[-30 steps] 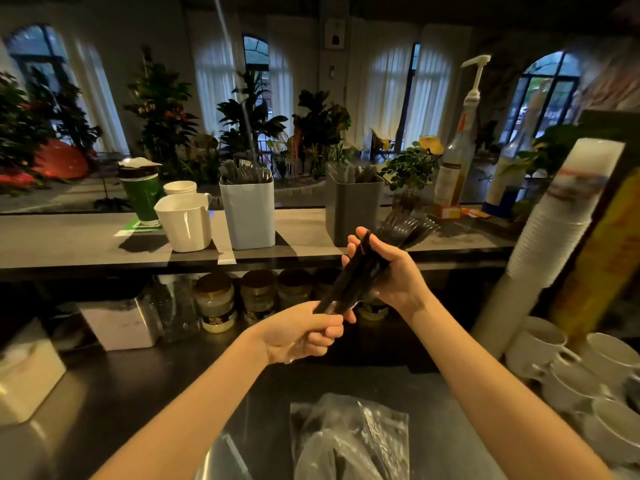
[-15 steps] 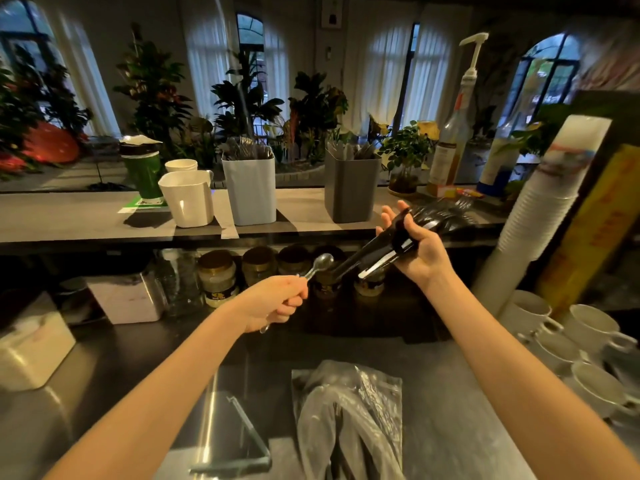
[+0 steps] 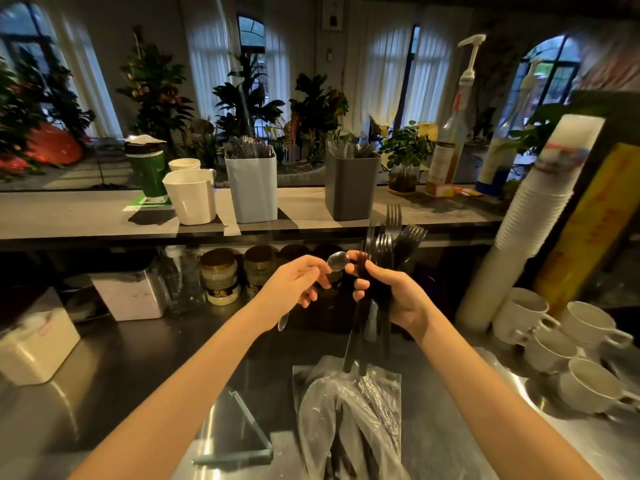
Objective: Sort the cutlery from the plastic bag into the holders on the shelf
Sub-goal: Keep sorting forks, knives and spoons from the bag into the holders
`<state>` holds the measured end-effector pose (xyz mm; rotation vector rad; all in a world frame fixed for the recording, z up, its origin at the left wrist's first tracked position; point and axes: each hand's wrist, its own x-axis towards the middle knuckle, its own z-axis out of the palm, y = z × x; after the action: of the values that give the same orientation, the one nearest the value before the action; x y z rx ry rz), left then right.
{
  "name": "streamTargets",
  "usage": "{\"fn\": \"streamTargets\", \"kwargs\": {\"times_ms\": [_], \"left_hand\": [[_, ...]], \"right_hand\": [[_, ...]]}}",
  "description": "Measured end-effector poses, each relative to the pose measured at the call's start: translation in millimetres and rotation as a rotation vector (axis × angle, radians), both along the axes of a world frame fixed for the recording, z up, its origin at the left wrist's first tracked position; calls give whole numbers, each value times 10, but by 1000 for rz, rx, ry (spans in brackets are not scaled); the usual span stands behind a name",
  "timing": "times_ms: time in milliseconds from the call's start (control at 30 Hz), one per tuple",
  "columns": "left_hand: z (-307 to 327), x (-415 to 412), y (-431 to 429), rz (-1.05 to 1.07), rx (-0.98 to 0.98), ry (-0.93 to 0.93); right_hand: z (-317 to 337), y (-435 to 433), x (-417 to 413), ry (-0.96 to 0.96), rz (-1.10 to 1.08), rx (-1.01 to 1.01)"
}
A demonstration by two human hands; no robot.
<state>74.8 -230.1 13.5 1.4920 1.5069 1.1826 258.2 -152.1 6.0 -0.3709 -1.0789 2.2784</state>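
Note:
My right hand (image 3: 388,292) grips an upright bundle of black plastic forks (image 3: 384,244), tines up, over the counter. My left hand (image 3: 294,285) holds a single silver spoon (image 3: 337,261), its bowl close to the bundle. The clear plastic bag (image 3: 346,410) lies on the counter below, with more cutlery in it. On the shelf stand three holders: a white one (image 3: 190,197), a light blue one (image 3: 252,188) with cutlery in it, and a dark grey one (image 3: 349,188) with cutlery in it.
A green cup (image 3: 147,168), a small potted plant (image 3: 405,157) and pump bottles (image 3: 453,133) also stand on the shelf. Jars (image 3: 221,275) sit under it. A tall stack of white cups (image 3: 526,216) and white mugs (image 3: 554,341) are at the right, white boxes (image 3: 34,341) at the left.
My left hand has pulled a silver spoon out of the bundle. My right hand has turned the forks from slanted to upright and brought them back beside the left hand.

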Motion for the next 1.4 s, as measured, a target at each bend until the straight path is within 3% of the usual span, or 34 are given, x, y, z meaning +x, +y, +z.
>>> {"fn": "streamTargets", "kwargs": {"times_ms": [100,167,400,567,767,867,1000,1133,1267,1400], "left_hand": [[-102,55,15,146,-39,-71],[-166,124,15,257,-105,-233],[-387,469,-194,326,-206,-563],[-469,749,-175,415,-328,-1010],[-245,830,-29,360,-311,-1024],[-269,736,0,384,-294,-878],[-453,656,-45,561,-272,-752],[-585,722,-95,571,-454,-1006],[-494,732,16,546,-394,-1359],[-428,691,110,496,-381,-1396]], "right_hand": [[-17,-87,52,-60,-40,66],[-25,-109,67,-72,-28,84],[-7,-152,10,-122,-182,175],[-40,-191,-168,-246,-414,302],[-112,-281,-296,-475,-465,424],[-71,-271,-268,-299,-462,402],[-1,-234,-174,54,-391,193],[22,-175,-140,102,-376,161],[-13,-157,-185,101,-369,149],[-70,-184,-206,30,-348,187]]}}
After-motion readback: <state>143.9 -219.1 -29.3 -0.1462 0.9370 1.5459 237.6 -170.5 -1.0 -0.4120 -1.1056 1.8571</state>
